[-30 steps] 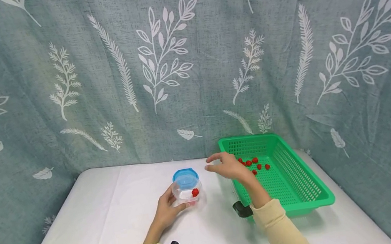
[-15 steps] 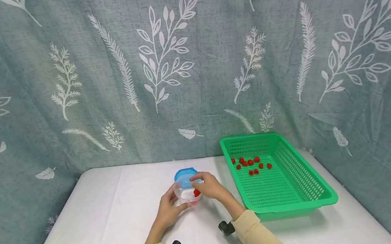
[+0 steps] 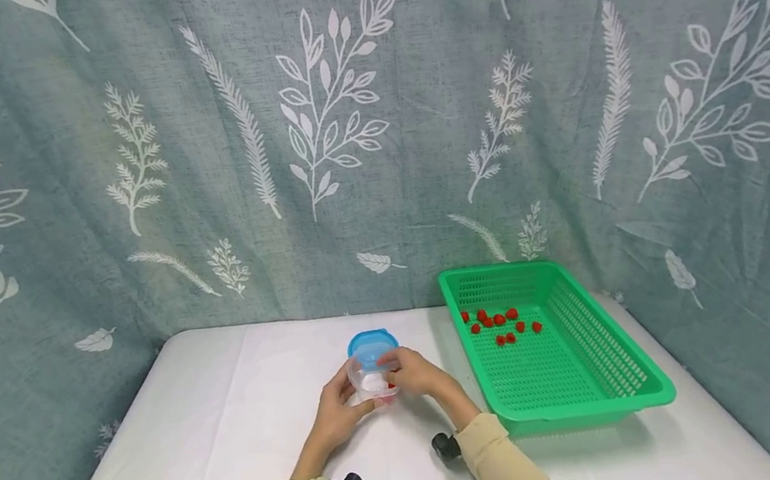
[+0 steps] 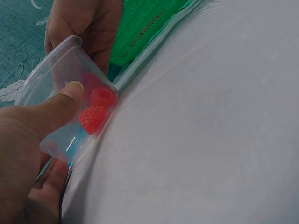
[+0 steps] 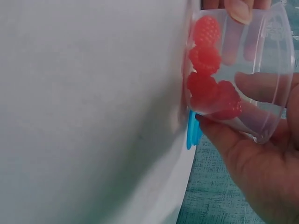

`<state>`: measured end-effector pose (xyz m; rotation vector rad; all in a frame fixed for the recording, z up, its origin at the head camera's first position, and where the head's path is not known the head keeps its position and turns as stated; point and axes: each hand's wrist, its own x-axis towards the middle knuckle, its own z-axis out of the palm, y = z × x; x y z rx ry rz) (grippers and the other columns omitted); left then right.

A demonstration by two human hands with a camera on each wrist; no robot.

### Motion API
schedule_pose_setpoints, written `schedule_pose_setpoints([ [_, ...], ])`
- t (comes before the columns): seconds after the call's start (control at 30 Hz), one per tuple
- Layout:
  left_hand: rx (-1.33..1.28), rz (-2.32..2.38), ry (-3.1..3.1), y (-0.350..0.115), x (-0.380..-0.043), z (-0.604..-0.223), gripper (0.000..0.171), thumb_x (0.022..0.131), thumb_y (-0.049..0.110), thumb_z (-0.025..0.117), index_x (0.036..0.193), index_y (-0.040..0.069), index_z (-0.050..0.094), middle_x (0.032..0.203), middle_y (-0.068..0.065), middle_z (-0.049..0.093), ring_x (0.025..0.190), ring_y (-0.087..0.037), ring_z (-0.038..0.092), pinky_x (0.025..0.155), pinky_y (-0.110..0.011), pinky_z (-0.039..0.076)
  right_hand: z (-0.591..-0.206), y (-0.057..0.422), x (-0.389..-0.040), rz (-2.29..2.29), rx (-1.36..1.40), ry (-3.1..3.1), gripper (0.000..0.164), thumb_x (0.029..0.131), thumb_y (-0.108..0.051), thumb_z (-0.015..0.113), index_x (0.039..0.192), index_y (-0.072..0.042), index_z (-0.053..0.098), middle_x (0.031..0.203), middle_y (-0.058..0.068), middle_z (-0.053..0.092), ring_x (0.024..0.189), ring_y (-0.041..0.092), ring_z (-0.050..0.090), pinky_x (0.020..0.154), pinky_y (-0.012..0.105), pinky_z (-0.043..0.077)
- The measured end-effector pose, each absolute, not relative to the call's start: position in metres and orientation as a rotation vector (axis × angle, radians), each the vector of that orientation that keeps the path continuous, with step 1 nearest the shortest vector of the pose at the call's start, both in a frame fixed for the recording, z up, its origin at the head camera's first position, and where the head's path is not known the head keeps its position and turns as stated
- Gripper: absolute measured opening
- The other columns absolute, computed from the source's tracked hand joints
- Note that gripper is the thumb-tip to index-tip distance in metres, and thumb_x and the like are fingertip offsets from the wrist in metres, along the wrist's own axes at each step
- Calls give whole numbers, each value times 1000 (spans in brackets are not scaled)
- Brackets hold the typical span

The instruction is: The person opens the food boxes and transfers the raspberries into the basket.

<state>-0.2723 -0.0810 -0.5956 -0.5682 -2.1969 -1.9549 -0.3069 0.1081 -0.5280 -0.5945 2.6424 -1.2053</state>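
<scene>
A clear plastic tub [image 3: 368, 386] sits tilted on the white table, gripped by my left hand [image 3: 336, 415] with the thumb [image 4: 56, 112] along its wall. Several red raspberries [image 5: 205, 57] lie inside it, seen through the plastic. My right hand [image 3: 416, 374] reaches in at the tub's right side. In the right wrist view one finger [image 5: 257, 86] shows through the wall, apart from the thumb, with raspberries close by. No berry is seen lifted. Behind the tub lies a blue lid [image 3: 372, 339].
On the right stands a green perforated basket [image 3: 577, 377] with several raspberries [image 3: 499, 319] toward its far left. A leaf-patterned curtain [image 3: 270, 274] hangs behind the table [image 3: 234, 428].
My right hand has come left from beside the basket to the tub, and its fingers have dipped lower inside. The left hand keeps its grip on the tub.
</scene>
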Motion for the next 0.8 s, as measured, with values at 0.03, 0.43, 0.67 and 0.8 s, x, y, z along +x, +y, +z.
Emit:
schedule_pose_setpoints([
  [0.03,-572,-1956,-2188,-81,-272,-595,85,84,-2,79,153,-11,32,156,-30,38,140,-46,44,116,-52,40,-527,108,-307,-1195,-586,2640,31,96,2,58,126,9,63,131,26,63,123,40,61,97,48,57],
  [0.43,-559,-1939,-2220,-81,-273,-595,85,83,0,81,152,-12,33,154,-30,42,142,-43,43,118,-48,39,-515,108,-314,-1039,-522,2670,36,83,-7,80,116,3,72,118,17,72,107,28,67,91,41,59],
  [0.67,-535,-1965,-2201,-79,-272,-595,85,82,2,83,152,-11,35,153,-29,44,141,-42,45,118,-49,39,-508,109,-314,-877,-535,2731,31,83,-13,81,109,2,74,112,15,73,102,26,66,91,44,58],
  [0.8,-545,-1959,-2192,-78,-273,-595,84,82,1,83,151,-11,36,152,-29,45,140,-43,46,117,-50,39,-502,112,-311,-878,-538,2724,28,83,-11,80,106,2,74,103,11,73,92,20,65,84,39,59],
])
